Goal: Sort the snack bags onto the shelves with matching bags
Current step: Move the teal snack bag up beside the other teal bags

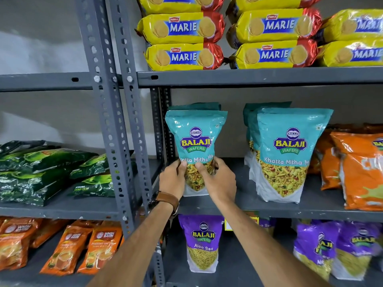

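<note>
A teal Khatta Mitha bag (195, 135) stands upright at the left end of the middle shelf (310, 208). My left hand (172, 180) grips its lower left side and my right hand (217, 179) grips its lower right side. Another teal bag stands just behind it. To the right, a group of matching teal Khatta Mitha bags (287, 154) stands on the same shelf. Purple Aloo Sev bags (203, 243) stand on the shelf below.
Yellow Marie biscuit packs (184, 27) fill the top shelf. Orange bags (358, 170) lean at the right end of the middle shelf. The left rack holds green tea bags (41, 170) and orange tea packs (83, 247). Grey slotted uprights (124, 121) divide the racks.
</note>
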